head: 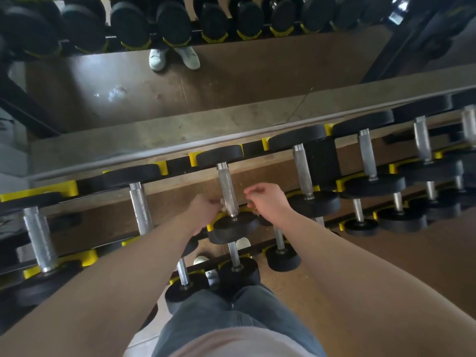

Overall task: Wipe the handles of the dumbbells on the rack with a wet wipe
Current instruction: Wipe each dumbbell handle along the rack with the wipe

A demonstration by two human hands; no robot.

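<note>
A row of black dumbbells with silver handles lies on a black and yellow rack (69, 188). Both hands are at the lower end of the middle dumbbell's handle (226, 186). My left hand (203, 211) is just left of that handle and pinches a small white wet wipe (223, 205) against it. My right hand (268, 199) hovers just right of the handle with its fingers loosely curled and holds nothing that I can see. Neighbouring handles (140, 207) (302, 171) stand free on either side.
A lower tier with smaller dumbbells (282, 256) sits beneath my arms. A wall mirror (206, 91) behind the rack reflects the dumbbells, the floor and white shoes. My legs in jeans stand close against the rack.
</note>
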